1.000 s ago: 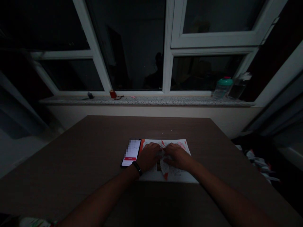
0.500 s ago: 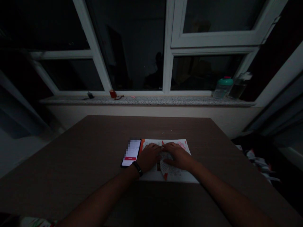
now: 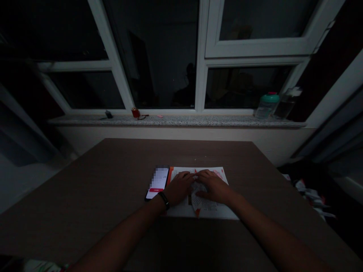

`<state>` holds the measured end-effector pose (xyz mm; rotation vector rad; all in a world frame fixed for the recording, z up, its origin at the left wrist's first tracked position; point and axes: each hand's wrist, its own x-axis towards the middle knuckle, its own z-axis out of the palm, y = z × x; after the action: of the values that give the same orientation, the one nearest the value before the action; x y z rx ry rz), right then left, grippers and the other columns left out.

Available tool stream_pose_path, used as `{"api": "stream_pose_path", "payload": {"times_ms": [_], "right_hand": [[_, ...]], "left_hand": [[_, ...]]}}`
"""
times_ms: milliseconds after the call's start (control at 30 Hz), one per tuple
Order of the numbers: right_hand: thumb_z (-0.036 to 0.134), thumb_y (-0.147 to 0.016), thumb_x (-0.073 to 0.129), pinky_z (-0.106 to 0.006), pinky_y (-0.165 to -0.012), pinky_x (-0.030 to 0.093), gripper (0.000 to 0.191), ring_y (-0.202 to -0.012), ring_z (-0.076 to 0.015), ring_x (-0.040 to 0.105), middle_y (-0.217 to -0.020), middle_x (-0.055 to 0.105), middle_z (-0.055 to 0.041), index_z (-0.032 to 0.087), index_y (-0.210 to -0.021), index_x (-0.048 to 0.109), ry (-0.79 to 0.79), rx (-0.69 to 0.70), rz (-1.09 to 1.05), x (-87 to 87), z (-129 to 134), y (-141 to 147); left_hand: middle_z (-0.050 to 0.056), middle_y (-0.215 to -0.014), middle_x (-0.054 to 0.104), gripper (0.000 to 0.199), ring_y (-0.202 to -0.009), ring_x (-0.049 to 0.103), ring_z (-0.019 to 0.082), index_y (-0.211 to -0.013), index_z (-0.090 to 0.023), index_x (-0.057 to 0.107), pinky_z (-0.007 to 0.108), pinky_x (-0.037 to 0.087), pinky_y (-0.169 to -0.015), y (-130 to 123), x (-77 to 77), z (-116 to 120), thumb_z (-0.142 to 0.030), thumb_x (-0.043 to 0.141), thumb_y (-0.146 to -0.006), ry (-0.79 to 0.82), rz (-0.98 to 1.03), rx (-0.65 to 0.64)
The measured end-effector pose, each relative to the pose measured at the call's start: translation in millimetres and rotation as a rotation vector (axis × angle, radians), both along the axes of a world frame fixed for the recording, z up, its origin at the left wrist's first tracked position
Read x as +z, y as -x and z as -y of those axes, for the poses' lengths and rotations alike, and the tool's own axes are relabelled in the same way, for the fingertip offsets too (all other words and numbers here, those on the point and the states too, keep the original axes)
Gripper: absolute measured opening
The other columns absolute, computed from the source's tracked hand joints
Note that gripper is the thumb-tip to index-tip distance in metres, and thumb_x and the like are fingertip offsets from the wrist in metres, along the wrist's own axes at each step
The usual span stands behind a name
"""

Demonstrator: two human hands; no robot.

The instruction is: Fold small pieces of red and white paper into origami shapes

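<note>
A folded printed paper (image 3: 196, 200) with orange tips lies over an open book or magazine (image 3: 227, 214) on the table. My left hand (image 3: 180, 187) rests on the left of it with bent fingers, the fingertips pressing at the paper's upper part. From the right, my right hand (image 3: 214, 185) holds the paper down, its thumb lower and apart from the fingers. The fingertips of both hands meet near the top of the fold, and what lies under them is hidden. A black band (image 3: 163, 200) is around my left wrist.
A lit phone (image 3: 157, 183) lies just left of the book on the brown table (image 3: 113, 173). Behind, the window sill (image 3: 181, 120) bears a small red jar (image 3: 135, 112), a bottle with a teal lid (image 3: 267, 105) and a clear bottle (image 3: 286, 104). The room is dim.
Almost nothing differs. Both hands stay on the folded paper, with the fingers and the paper's lower tip shifted very slightly to the left.
</note>
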<state>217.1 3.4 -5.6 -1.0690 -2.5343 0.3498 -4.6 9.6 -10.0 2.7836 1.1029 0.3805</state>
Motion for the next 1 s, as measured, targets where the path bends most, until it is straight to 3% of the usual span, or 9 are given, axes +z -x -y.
{"api": "stream_pose_path", "payload": {"times_ms": [233, 433, 700, 1000], "right_hand": [[0.040, -0.078, 0.075, -0.047, -0.106, 0.033, 0.055, -0.126, -0.0292, 0.044, -0.139, 0.055, -0.0088, 0.024, -0.128, 0.059, -0.014, -0.030, 0.027, -2.5, -0.3, -0.9], [0.040, -0.076, 0.076, -0.046, -0.104, 0.035, 0.049, -0.124, -0.0293, 0.046, -0.137, 0.056, -0.0097, 0.022, -0.120, 0.062, -0.012, -0.038, 0.009, -5.2, -1.2, -1.0], [0.038, -0.076, 0.077, -0.044, -0.102, 0.037, 0.047, -0.120, -0.0283, 0.048, -0.127, 0.060, -0.0090, 0.022, -0.118, 0.061, 0.017, -0.044, -0.029, -3.6, -0.2, -0.4], [0.039, -0.075, 0.077, -0.045, -0.101, 0.037, 0.052, -0.121, -0.0295, 0.047, -0.131, 0.058, -0.0108, 0.022, -0.121, 0.060, 0.018, -0.052, -0.016, -4.0, -0.6, -1.1]], "left_hand": [[0.006, -0.134, 0.055, 0.042, -0.124, 0.046, 0.026, -0.132, -0.023, 0.048, 0.044, 0.038, -0.106, -2.7, -1.4, 6.1, -0.018, 0.058, -0.092, -0.048, -0.044, 0.071], [0.008, -0.127, 0.057, 0.038, -0.120, 0.047, 0.026, -0.128, -0.021, 0.051, 0.044, 0.039, -0.104, -4.8, 2.4, 8.0, -0.019, 0.059, -0.091, -0.060, -0.058, 0.095], [0.006, -0.152, 0.040, 0.046, -0.138, 0.034, 0.027, -0.135, -0.023, 0.047, 0.047, 0.034, -0.112, 2.8, 1.0, -4.1, -0.018, 0.059, -0.090, -0.010, -0.074, -0.003], [0.008, -0.148, 0.044, 0.049, -0.133, 0.040, 0.027, -0.138, -0.024, 0.046, 0.047, 0.035, -0.111, 2.0, -4.2, -1.2, -0.022, 0.058, -0.091, 0.014, -0.035, 0.061]]}}
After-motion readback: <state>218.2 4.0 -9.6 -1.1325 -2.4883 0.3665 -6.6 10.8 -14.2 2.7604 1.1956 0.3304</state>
